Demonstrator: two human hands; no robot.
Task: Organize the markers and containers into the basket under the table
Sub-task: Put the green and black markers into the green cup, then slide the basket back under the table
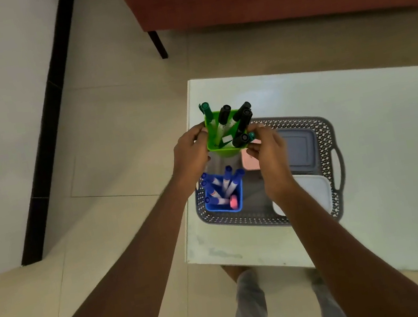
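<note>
Placement step: left hand (190,151) and right hand (270,153) grip the green container (224,148) of markers (223,115) above the counter (356,84) edge, over the basket (322,125); lowering it beside the blue container (224,207) seems next.

Green marker cup (226,152), seemingly above grey basket (322,133).

Green container (226,150) of markers (223,114) in both grips
Left grip (191,151) and right grip (267,148) clasp its sides, over the grey basket (319,128) holding a blue container (224,207).
</note>
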